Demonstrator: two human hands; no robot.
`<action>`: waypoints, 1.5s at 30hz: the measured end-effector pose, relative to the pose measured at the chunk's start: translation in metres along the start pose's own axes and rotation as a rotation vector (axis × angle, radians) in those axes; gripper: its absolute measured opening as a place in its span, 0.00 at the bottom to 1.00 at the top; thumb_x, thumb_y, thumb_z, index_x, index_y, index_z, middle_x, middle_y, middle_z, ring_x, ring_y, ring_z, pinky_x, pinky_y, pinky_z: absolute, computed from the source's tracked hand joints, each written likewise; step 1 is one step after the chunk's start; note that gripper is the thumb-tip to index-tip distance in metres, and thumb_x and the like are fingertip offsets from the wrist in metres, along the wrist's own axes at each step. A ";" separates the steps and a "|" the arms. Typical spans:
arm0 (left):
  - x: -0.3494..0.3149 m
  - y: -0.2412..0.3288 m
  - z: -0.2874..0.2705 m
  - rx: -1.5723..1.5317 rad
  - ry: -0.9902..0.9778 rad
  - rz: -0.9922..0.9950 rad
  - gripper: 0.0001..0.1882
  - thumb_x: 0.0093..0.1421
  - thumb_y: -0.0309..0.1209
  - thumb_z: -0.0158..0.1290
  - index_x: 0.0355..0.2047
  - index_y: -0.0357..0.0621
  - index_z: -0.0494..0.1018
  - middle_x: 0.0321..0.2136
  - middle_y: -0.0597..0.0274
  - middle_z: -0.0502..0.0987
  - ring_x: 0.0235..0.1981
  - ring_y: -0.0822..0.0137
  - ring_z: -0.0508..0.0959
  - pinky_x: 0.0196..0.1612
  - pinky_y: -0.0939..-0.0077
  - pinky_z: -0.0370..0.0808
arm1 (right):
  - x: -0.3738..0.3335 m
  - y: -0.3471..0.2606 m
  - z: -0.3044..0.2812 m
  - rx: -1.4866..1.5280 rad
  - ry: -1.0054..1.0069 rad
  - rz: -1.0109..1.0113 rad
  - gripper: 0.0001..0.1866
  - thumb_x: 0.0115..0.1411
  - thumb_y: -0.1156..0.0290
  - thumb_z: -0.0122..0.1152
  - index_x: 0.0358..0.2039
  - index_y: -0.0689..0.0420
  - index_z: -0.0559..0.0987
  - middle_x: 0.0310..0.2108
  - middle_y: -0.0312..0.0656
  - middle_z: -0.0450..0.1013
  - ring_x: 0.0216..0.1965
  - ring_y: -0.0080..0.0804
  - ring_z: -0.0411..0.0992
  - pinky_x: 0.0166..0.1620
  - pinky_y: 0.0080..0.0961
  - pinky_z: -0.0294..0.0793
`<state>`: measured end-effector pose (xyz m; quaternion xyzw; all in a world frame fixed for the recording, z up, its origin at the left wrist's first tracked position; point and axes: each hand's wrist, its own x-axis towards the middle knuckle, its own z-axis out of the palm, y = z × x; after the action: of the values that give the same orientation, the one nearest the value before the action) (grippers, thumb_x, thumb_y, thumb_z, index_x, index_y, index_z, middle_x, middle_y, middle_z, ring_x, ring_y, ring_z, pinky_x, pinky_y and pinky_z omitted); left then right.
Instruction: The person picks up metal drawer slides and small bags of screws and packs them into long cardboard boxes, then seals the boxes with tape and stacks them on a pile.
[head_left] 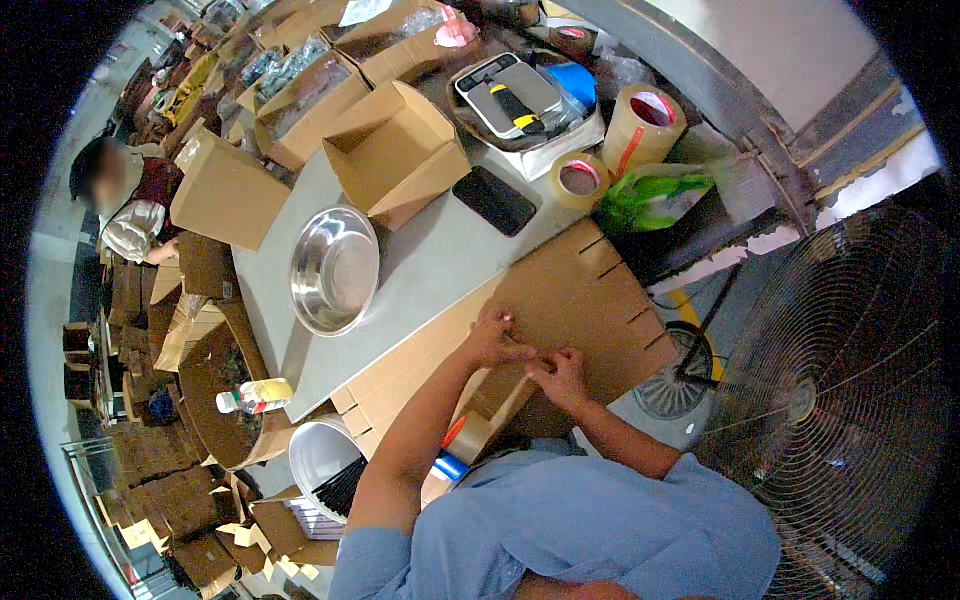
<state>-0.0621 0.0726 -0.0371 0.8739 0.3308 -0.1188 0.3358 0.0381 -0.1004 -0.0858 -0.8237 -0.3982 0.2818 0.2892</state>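
My left hand (497, 338) is over a flat, slotted brown cardboard sheet (590, 290), fingers curled and thumb reaching toward the other hand. Beside it, my right hand (560, 376) is closed in a pinch near the left thumb. What the fingertips hold, if anything, is too small to make out. Below the hands, close to my body, lies a tape dispenser (468, 437) with orange and blue parts, partly hidden by my left arm. A pale, shiny strip shows between the dispenser and my hands.
On the grey table (440, 270) are a steel bowl (336, 270), an open carton (395, 155), a black phone (495, 200) and tape rolls (640, 130). A large fan (810, 400) stands right. A white bucket (325, 455) is lower left; another person (130, 210) works far left.
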 end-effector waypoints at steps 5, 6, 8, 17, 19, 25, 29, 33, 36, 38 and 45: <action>0.017 -0.032 0.030 -0.656 0.143 0.166 0.25 0.36 0.49 0.68 0.28 0.44 0.77 0.42 0.53 0.71 0.45 0.51 0.68 0.48 0.65 0.66 | -0.004 -0.019 -0.016 0.704 -0.142 0.253 0.25 0.45 0.59 0.68 0.37 0.61 0.70 0.36 0.50 0.66 0.38 0.46 0.65 0.46 0.35 0.66; 0.018 -0.033 0.031 -0.736 0.203 0.206 0.24 0.36 0.48 0.68 0.27 0.44 0.77 0.40 0.54 0.72 0.44 0.52 0.69 0.46 0.67 0.68 | -0.007 -0.028 -0.025 0.674 -0.072 0.282 0.22 0.46 0.62 0.67 0.35 0.61 0.70 0.36 0.48 0.66 0.36 0.44 0.65 0.45 0.33 0.66; 0.019 -0.039 0.033 -0.605 0.033 0.205 0.22 0.38 0.46 0.68 0.24 0.43 0.76 0.32 0.57 0.74 0.39 0.58 0.72 0.40 0.67 0.68 | -0.012 -0.043 -0.042 0.638 -0.017 0.302 0.19 0.47 0.64 0.67 0.34 0.60 0.70 0.35 0.47 0.66 0.35 0.43 0.66 0.44 0.31 0.66; 0.005 -0.008 0.010 -0.492 -0.017 0.122 0.18 0.57 0.44 0.53 0.24 0.39 0.75 0.18 0.57 0.72 0.21 0.68 0.68 0.27 0.70 0.66 | -0.026 -0.162 -0.046 -0.104 -1.027 -0.906 0.23 0.51 0.56 0.58 0.42 0.58 0.72 0.42 0.52 0.71 0.43 0.51 0.69 0.49 0.43 0.67; 0.007 -0.023 0.023 -0.538 0.025 0.160 0.19 0.59 0.44 0.51 0.25 0.39 0.74 0.18 0.57 0.72 0.22 0.68 0.69 0.28 0.70 0.67 | -0.032 -0.185 -0.057 -0.129 -1.128 -0.913 0.23 0.51 0.56 0.57 0.42 0.59 0.72 0.40 0.52 0.72 0.41 0.52 0.70 0.47 0.43 0.68; 0.007 -0.043 0.043 -0.778 0.025 0.140 0.22 0.62 0.45 0.45 0.27 0.37 0.74 0.20 0.54 0.73 0.24 0.65 0.71 0.31 0.67 0.69 | 0.034 -0.167 -0.094 0.031 -1.156 -0.699 0.22 0.47 0.57 0.57 0.38 0.61 0.76 0.35 0.53 0.74 0.34 0.47 0.73 0.42 0.38 0.70; -0.002 0.000 0.010 -0.575 0.048 0.120 0.25 0.63 0.48 0.42 0.26 0.36 0.73 0.22 0.51 0.74 0.25 0.60 0.73 0.32 0.64 0.70 | 0.124 -0.116 -0.173 -0.086 -0.887 -0.553 0.23 0.47 0.51 0.60 0.32 0.59 0.79 0.29 0.48 0.73 0.33 0.41 0.71 0.40 0.34 0.68; -0.010 0.006 -0.008 -0.530 -0.005 0.050 0.25 0.63 0.48 0.41 0.27 0.36 0.72 0.23 0.48 0.75 0.25 0.54 0.75 0.33 0.62 0.71 | 0.173 -0.108 -0.205 -0.141 -0.876 -0.553 0.25 0.44 0.47 0.60 0.29 0.60 0.78 0.26 0.49 0.72 0.31 0.45 0.71 0.41 0.37 0.64; -0.005 0.003 0.004 -0.534 0.094 0.058 0.20 0.63 0.44 0.41 0.30 0.39 0.72 0.25 0.48 0.76 0.28 0.50 0.76 0.33 0.62 0.72 | 0.183 -0.101 -0.197 -0.329 -0.799 -0.611 0.28 0.42 0.43 0.59 0.28 0.60 0.79 0.27 0.51 0.73 0.31 0.48 0.71 0.43 0.40 0.62; -0.008 0.004 0.007 -0.622 0.124 -0.003 0.18 0.63 0.42 0.42 0.31 0.40 0.72 0.27 0.49 0.76 0.29 0.49 0.76 0.33 0.61 0.72 | 0.189 -0.092 -0.178 -0.448 -0.779 -0.676 0.30 0.42 0.41 0.58 0.28 0.59 0.79 0.27 0.52 0.74 0.33 0.49 0.71 0.44 0.41 0.62; -0.048 0.035 0.006 0.214 0.399 0.506 0.21 0.56 0.51 0.47 0.35 0.48 0.75 0.37 0.63 0.74 0.49 0.61 0.67 0.57 0.46 0.52 | 0.155 -0.091 -0.134 -0.632 -0.639 -0.466 0.32 0.42 0.37 0.54 0.25 0.57 0.81 0.27 0.51 0.76 0.33 0.48 0.73 0.43 0.42 0.65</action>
<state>-0.0752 0.0253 -0.0027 0.9646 0.1485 0.1074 0.1896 0.1677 0.0400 0.0322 -0.6329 -0.7058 0.3135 -0.0551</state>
